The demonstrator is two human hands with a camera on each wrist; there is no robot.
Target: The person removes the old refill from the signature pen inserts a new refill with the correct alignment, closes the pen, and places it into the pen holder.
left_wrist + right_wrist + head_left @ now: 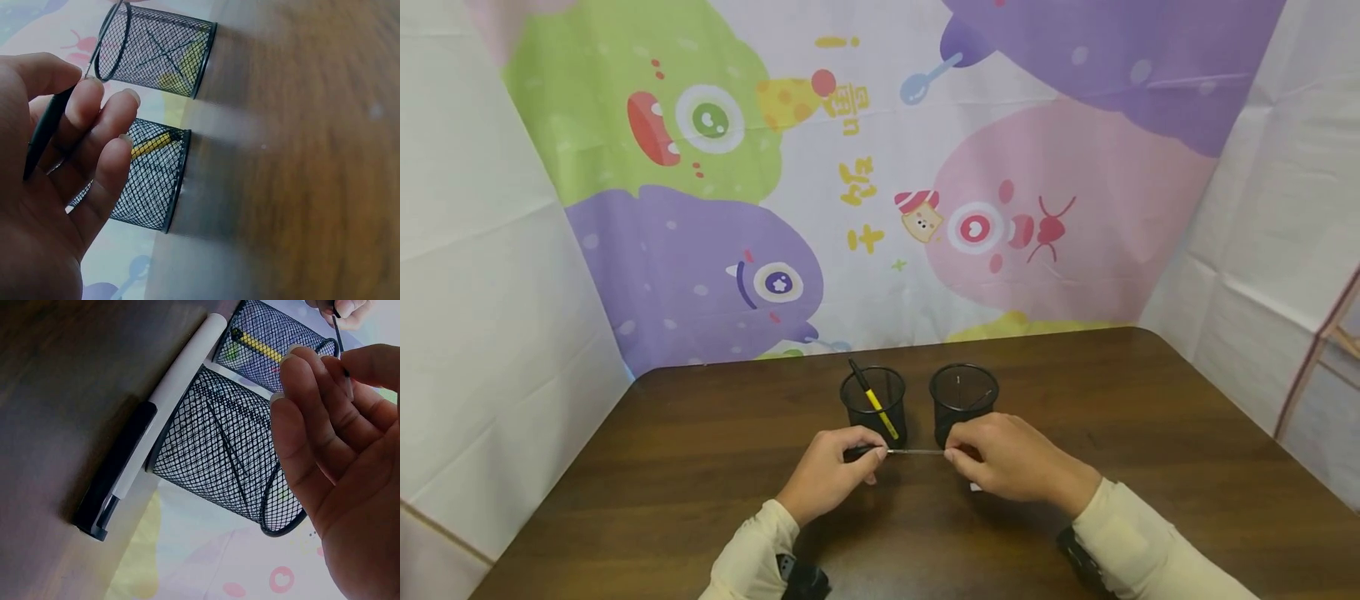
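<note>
My left hand [829, 473] pinches a slim black pen-like barrel [47, 125] between thumb and forefinger, its other fingers loosely bent. A thin, metallic-looking rod [917, 452] runs from the barrel's end across to my right hand [1011, 458], whose thumb and forefinger pinch the far end. Just beyond my hands stand two black mesh cups. The left cup [153, 194] holds a yellow-and-black pen [880, 408] leaning on the rim. Inside the right cup [187, 447] are two thin dark rods [228, 444].
A white pen with a black clip end [181, 375] lies on the brown wooden table [685, 467] beside the right cup, mostly hidden under my right hand in the head view. A cartoon-printed cloth [880, 317] hangs behind the table, with pale cloth [1217, 250] at the sides.
</note>
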